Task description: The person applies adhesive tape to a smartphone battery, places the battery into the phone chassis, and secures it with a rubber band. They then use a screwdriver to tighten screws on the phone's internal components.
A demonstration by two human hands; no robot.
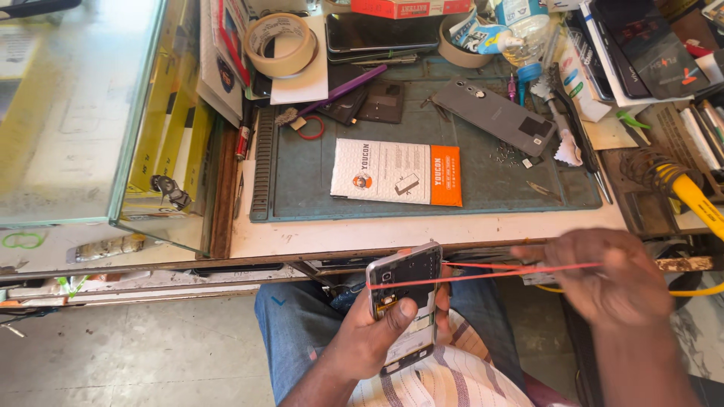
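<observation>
Head view: on the left, the opened phone [405,305] is gripped in the left hand [367,337] over the lap, below the front edge of the tabletop [422,231], with the thumb pressed across its exposed back and the other fingers wrapped behind it. Its long axis runs nearly upright in the picture, tilted a little, the camera end pointing away from the body toward the tabletop and the lower end toward the striped shirt [445,380]. A red rubber band [490,275] is looped across the upper part of the phone and is drawn out taut to the right, where it is pinched in the clenched fingers of the right hand [615,283]. For this step to be done well, the phone is best clamped firmly by the thumb so that it is not twisted by the pull, and the band is best kept square across the short width and eased down evenly, clear of the bare parts inside.
</observation>
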